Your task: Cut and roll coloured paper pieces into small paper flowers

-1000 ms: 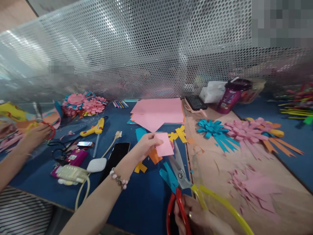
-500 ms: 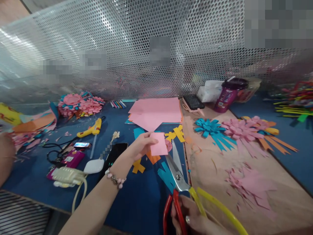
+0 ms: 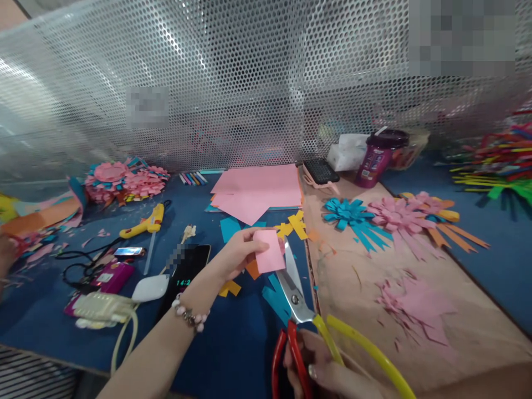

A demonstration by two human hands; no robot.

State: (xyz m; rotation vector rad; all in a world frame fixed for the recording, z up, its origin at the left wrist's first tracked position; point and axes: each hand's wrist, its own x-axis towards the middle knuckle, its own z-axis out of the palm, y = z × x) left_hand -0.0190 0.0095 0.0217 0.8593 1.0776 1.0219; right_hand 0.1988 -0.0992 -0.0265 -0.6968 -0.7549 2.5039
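Observation:
Between thumb and fingers my left hand (image 3: 245, 248) pinches a small pink piece of paper (image 3: 270, 252), held up over the blue table. My right hand (image 3: 320, 360) grips a pair of scissors (image 3: 296, 300) with red and yellow handles. The scissors' blades are parted and point away from me, their tips close to the paper's right edge. Beneath and around the hands lie cut strips: a blue piece (image 3: 276, 299), yellow pieces (image 3: 297, 224) and an orange piece (image 3: 252, 269).
Pink sheets (image 3: 257, 188) are stacked at the back. On the right, a blue paper flower (image 3: 349, 213) and a pink one (image 3: 401, 216) lie on cardboard (image 3: 344, 310). A purple cup (image 3: 376, 160) stands behind. Leftward are a yellow glue gun (image 3: 143, 221) and a phone (image 3: 189, 271).
The view has shifted slightly to the right. The pink paper is turned a little and sits nearer the scissors. Both hands keep their hold.

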